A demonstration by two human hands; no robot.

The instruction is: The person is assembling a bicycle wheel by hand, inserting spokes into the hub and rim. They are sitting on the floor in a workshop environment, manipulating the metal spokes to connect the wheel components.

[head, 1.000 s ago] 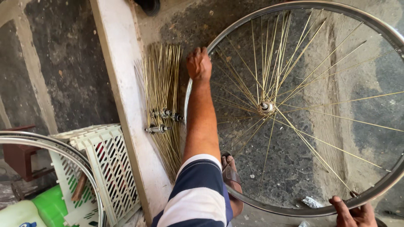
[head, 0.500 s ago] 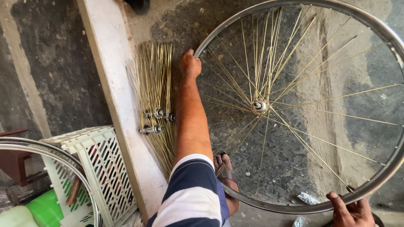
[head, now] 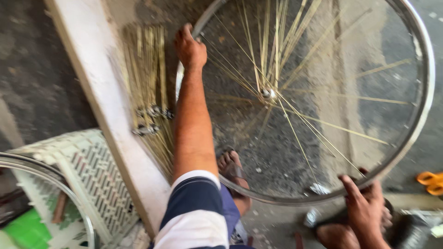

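A large bicycle wheel rim (head: 427,92) with thin brass-coloured spokes meeting at a small hub (head: 267,93) stands upright over rough grey ground. My left hand (head: 189,47) reaches forward and grips the rim at its upper left edge. My right hand (head: 367,207) grips the rim at the lower right. My sandalled foot (head: 233,170) rests under the rim's lower left edge. A bundle of loose spokes (head: 147,92) lies on the ground just left of my left arm, with a few small metal hubs (head: 150,120) on it.
A pale concrete kerb (head: 106,106) runs diagonally at left. A white plastic lattice crate (head: 87,170) sits lower left, with another wheel rim (head: 55,184) arcing over it. An orange object (head: 430,182) lies at the right edge.
The view has shifted right and down, so the wheel sits more central. My left hand stays on the rim's upper left and my right hand shows more fully at the lower right.
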